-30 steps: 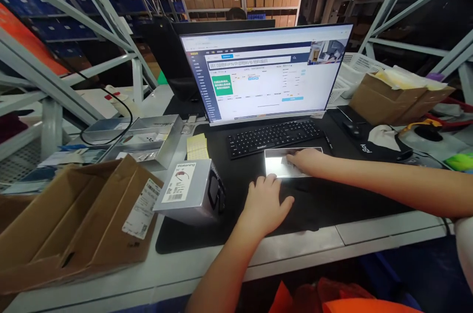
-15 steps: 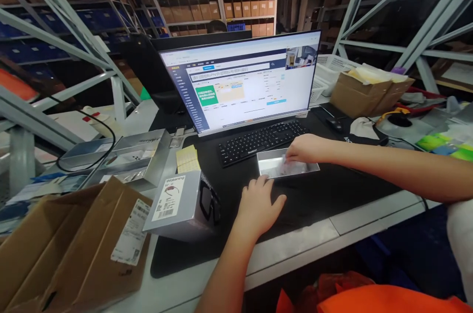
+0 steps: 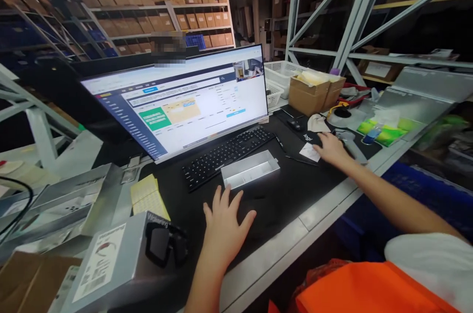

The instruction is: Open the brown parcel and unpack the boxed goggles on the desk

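Observation:
A shallow silver box (image 3: 253, 170) with an open top lies on the black mat in front of the keyboard. My left hand (image 3: 221, 234) is open, fingers spread, its fingertips by the box's near left corner. Off to the right, my right hand (image 3: 332, 149) is low over the mat with fingers apart, its thumb side at the edge of a small white slip (image 3: 309, 152). Whether it touches the slip is hard to tell. At my left stands a grey product box (image 3: 114, 263) with a label, and dark wraparound glasses (image 3: 166, 244) are at its right face.
A monitor (image 3: 185, 106) stands behind the keyboard (image 3: 229, 155). Yellow label sheets (image 3: 150, 194) lie left of the mat. On the right are a mouse (image 3: 294, 124), a cardboard box (image 3: 310, 93), a tape roll (image 3: 340, 111) and green packets (image 3: 388, 130). Grey trays (image 3: 84, 199) sit at the left.
My right hand has left the silver box and moved right to the white slip. My left hand stays by the box, fingers more spread. The camera view has turned right.

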### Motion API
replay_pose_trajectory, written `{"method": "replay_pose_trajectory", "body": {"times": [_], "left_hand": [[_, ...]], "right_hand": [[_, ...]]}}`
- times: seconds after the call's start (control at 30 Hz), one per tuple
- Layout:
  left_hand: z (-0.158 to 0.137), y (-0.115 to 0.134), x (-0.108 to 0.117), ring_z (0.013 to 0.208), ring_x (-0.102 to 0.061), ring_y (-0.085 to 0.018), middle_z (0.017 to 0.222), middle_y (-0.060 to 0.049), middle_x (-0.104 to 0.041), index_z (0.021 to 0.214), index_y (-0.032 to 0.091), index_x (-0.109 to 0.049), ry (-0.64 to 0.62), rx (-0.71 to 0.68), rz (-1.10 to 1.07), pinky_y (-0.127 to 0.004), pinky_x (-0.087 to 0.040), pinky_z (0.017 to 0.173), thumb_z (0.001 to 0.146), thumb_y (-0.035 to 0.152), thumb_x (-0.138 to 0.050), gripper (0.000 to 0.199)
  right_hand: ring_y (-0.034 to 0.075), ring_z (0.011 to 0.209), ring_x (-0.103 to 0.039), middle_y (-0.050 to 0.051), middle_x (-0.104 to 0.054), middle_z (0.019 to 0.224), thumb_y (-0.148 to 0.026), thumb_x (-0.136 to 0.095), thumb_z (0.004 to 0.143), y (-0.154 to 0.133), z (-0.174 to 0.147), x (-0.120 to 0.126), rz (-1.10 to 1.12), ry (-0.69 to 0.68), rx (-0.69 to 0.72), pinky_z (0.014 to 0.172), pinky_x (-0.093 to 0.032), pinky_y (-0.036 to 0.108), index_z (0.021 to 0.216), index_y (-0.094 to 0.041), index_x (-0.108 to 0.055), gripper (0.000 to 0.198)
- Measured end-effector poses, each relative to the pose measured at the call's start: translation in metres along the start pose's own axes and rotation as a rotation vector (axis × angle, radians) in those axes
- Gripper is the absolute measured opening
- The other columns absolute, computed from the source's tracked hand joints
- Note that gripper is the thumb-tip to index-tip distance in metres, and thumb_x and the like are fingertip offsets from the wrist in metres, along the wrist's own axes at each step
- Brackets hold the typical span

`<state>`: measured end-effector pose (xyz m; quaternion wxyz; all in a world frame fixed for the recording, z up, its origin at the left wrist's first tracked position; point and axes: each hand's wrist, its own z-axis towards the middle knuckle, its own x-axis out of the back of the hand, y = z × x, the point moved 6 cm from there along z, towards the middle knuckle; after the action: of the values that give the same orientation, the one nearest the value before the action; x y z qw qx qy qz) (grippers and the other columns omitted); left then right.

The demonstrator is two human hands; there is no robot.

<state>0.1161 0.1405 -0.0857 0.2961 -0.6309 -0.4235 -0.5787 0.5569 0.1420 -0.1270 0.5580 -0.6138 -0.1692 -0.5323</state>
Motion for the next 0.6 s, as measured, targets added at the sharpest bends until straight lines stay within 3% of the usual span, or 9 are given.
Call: {"method": "replay_pose_trajectory", "body": {"times": [0.03,0.13,0.17,0.23,0.3,0.4,0.47,0.53,0.6], "left_hand": [[0.0,0.001,0.001,0.155,0.003,-0.024,0.166,0.009,-0.011,0.151,0.032,-0.049,0.05,-0.028,0.02,-0.066,-0.01,0.12,0.1,0.061,-0.034,0.061],[0.0,0.008,0.009,0.155,-0.006,-0.027,0.164,0.004,-0.022,0.144,0.029,-0.057,0.223,-0.107,0.054,-0.069,-0.017,0.117,0.101,0.055,-0.038,0.053],[-0.001,0.011,0.013,0.154,-0.009,-0.028,0.163,0.002,-0.024,0.142,0.028,-0.059,0.269,-0.123,0.065,-0.07,-0.019,0.115,0.101,0.053,-0.041,0.05],[-0.007,0.02,0.023,0.154,-0.01,-0.032,0.163,-0.002,-0.026,0.14,0.027,-0.06,0.322,-0.153,0.07,-0.072,-0.018,0.114,0.099,0.048,-0.05,0.047],[-0.02,0.028,0.038,0.154,-0.008,-0.032,0.163,-0.004,-0.025,0.139,0.026,-0.06,0.34,-0.191,0.022,-0.07,-0.014,0.116,0.097,0.044,-0.057,0.046],[-0.059,0.036,0.071,0.155,-0.005,-0.031,0.164,-0.001,-0.023,0.135,0.026,-0.06,0.391,-0.317,-0.147,-0.064,-0.013,0.121,0.097,0.037,-0.059,0.04],[-0.098,0.037,0.1,0.154,-0.015,-0.031,0.163,0.001,-0.027,0.133,0.027,-0.057,0.451,-0.457,-0.23,-0.06,-0.017,0.124,0.093,0.035,-0.064,0.042],[-0.14,0.022,0.135,0.147,-0.03,-0.033,0.156,0.001,-0.039,0.126,0.028,-0.059,0.627,-0.47,-0.158,-0.06,-0.026,0.12,0.09,0.035,-0.066,0.037],[-0.173,-0.01,0.171,0.137,-0.043,-0.032,0.143,-0.002,-0.051,0.117,0.024,-0.062,0.792,-0.388,-0.035,-0.056,-0.04,0.11,0.088,0.026,-0.06,0.03]], "right_hand": [[0.045,0.142,-0.031,0.031,-0.037,0.15,-0.033,-0.057,0.091,-0.007,-0.019,-0.008,0.008,0.005,0.067,0.114,-0.024,0.06,0.141,0.006,-0.053,0.064],[0.026,0.137,-0.045,0.019,-0.05,0.144,-0.049,-0.041,0.1,-0.053,-0.088,-0.035,0.145,-0.039,0.241,0.118,-0.034,0.042,0.136,-0.004,-0.059,0.059],[0.021,0.139,-0.044,0.015,-0.046,0.149,-0.051,-0.04,0.102,-0.075,-0.111,-0.043,0.221,-0.068,0.318,0.118,-0.036,0.037,0.14,-0.01,-0.055,0.058],[0.021,0.15,-0.03,0.011,-0.025,0.163,-0.05,-0.051,0.1,-0.12,-0.156,-0.053,0.421,-0.174,0.521,0.12,-0.035,0.039,0.157,-0.022,-0.034,0.066],[0.028,0.154,-0.018,0.01,-0.006,0.167,-0.052,-0.059,0.095,-0.151,-0.189,-0.058,0.437,-0.233,0.67,0.118,-0.036,0.048,0.16,-0.03,-0.027,0.075],[0.029,0.153,-0.022,0.009,-0.01,0.167,-0.044,-0.058,0.097,-0.171,-0.207,-0.068,0.376,-0.255,0.749,0.113,-0.04,0.054,0.157,-0.033,-0.03,0.067],[0.026,0.149,-0.031,0.008,-0.02,0.164,-0.042,-0.054,0.099,-0.172,-0.207,-0.078,0.353,-0.263,0.738,0.11,-0.045,0.051,0.157,-0.032,-0.028,0.064],[0.024,0.146,-0.036,0.007,-0.023,0.164,-0.043,-0.052,0.1,-0.168,-0.207,-0.086,0.324,-0.276,0.712,0.102,-0.054,0.04,0.158,-0.031,-0.026,0.065],[0.024,0.143,-0.04,0.007,-0.023,0.164,-0.045,-0.052,0.099,-0.162,-0.207,-0.09,0.294,-0.276,0.689,0.089,-0.06,0.03,0.161,-0.029,-0.022,0.07]]}}
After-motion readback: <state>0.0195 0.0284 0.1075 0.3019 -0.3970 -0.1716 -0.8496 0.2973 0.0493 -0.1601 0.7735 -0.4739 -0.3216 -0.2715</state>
